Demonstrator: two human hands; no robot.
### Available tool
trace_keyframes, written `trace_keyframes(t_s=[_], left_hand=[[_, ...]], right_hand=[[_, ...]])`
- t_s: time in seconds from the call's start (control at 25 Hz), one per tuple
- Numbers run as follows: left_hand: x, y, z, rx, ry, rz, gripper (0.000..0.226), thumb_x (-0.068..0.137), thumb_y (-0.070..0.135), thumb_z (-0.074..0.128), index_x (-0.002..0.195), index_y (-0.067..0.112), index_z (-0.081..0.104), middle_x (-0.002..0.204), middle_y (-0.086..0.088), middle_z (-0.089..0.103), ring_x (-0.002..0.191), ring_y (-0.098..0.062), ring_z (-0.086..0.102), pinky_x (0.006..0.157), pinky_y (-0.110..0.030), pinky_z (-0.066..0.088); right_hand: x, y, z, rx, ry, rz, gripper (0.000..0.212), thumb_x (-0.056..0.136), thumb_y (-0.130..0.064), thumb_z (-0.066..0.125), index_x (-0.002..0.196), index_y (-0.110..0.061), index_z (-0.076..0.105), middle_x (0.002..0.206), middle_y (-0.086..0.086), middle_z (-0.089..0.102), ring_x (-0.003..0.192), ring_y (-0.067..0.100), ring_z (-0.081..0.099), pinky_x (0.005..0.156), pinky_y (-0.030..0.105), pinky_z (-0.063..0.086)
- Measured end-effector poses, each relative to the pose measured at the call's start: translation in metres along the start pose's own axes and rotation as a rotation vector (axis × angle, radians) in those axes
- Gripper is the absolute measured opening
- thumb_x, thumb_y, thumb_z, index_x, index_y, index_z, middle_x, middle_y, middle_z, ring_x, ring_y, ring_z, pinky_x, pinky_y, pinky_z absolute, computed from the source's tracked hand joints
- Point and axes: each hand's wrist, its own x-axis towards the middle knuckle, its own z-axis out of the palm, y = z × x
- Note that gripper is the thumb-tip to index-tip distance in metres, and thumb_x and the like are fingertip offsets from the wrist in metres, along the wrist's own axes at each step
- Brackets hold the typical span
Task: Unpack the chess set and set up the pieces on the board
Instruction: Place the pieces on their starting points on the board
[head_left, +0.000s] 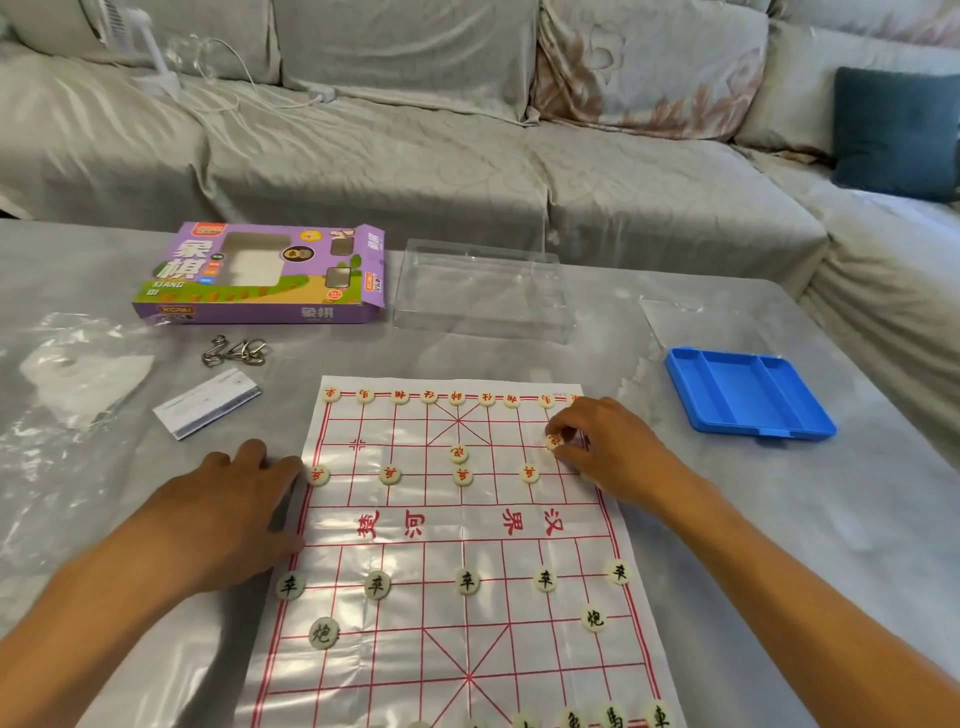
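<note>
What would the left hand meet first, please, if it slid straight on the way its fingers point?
The left hand points right and slightly away along the board; its fingers would probably first meet the red piece at the board's left edge, seemingly almost touching already.

A wide bare strip of grey table (727, 545) is left at the lower right of the frame, beside the white plastic board sheet with red grid lines (457, 551). The board's centre band is unoccupied. Passage at upper right is narrowed by the blue plastic tray (748, 395); at upper centre by the clear plastic lid (483, 291); at upper left by the purple cardboard box (260, 275), the metal wire rings (234, 351) and the crumpled clear plastic bag (78, 374)
</note>
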Motion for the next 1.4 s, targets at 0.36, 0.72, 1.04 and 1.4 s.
trace_keyframes(t_s=[0.36,0.72,1.04,1.4], left_hand=[[-0.001,0.003,-0.004,0.006,-0.008,-0.017,0.068,0.087,0.061,0.05,0.143,0.034,0.023,0.137,0.004,0.033,0.117,-0.016,0.043,0.086,-0.026,0.048],[0.002,0.001,-0.001,-0.022,-0.004,-0.034,0.071,0.084,0.061,0.055,0.143,0.035,0.024,0.141,0.004,0.031,0.121,-0.018,0.042,0.089,-0.029,0.049],[0.001,0.001,0.001,-0.016,0.004,-0.051,0.07,0.084,0.059,0.057,0.142,0.033,0.027,0.138,0.002,0.033,0.12,-0.019,0.043,0.085,-0.029,0.047],[0.001,0.005,-0.003,-0.002,-0.012,-0.068,0.069,0.086,0.057,0.057,0.142,0.031,0.027,0.138,0.001,0.034,0.118,-0.019,0.044,0.084,-0.028,0.047]], right_hand=[[0.014,-0.057,-0.035,0.097,0.037,-0.263,0.036,0.089,-0.029,0.065,0.123,-0.036,0.056,0.107,-0.016,0.059,0.086,0.004,0.052,0.088,0.024,0.049],[0.045,-0.094,-0.016,-0.332,-0.14,-0.54,0.037,0.09,-0.026,0.065,0.125,-0.033,0.059,0.129,-0.008,0.057,0.11,0.015,0.052,0.089,0.023,0.042],[0.044,-0.093,-0.011,-0.357,-0.174,-0.56,0.034,0.09,-0.03,0.064,0.124,-0.032,0.06,0.121,-0.009,0.061,0.105,0.013,0.052,0.088,0.024,0.045],[0.061,-0.165,0.001,-0.194,-0.097,-0.596,0.03,0.089,-0.022,0.066,0.119,-0.022,0.064,0.117,-0.001,0.064,0.099,0.016,0.059,0.077,0.02,0.044]])
